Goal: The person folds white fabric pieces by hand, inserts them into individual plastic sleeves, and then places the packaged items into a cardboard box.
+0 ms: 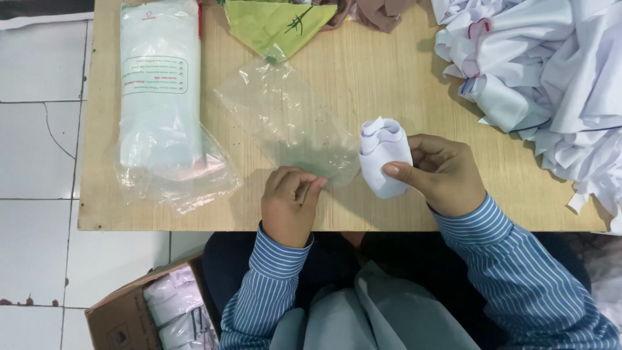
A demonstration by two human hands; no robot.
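The right hand (440,174) grips a folded, rolled white cloth bundle (383,159) at the near middle of the wooden table (389,78), thumb pressed across its front and the other fingers wrapped behind. The bundle stands roughly upright in that grip, its long axis running near to far, with its curled end pointing to the far side.

Just to the left of the bundle lies a clear plastic bag (288,123), flat on the table. Its long axis runs on a diagonal from the far left down toward the near right, so its near end comes almost up against the bundle. The left hand (291,204) pinches that near edge of the bag between thumb and fingertips, the fingers curled in tight. Whether the bag's mouth is already parted there I cannot tell, since the film is transparent and crumpled.

So the bundle sits to the right of the bag's pinched end, the two close together but seemingly not touching, and the right hand is the nearer one to the bundle while the left is on the bag.

Further left lies a long plastic-wrapped pack (159,84). At the far right is a heap of white garments (551,71), a green cloth (275,23) lies at the far edge, and a cardboard box (152,311) stands on the floor.
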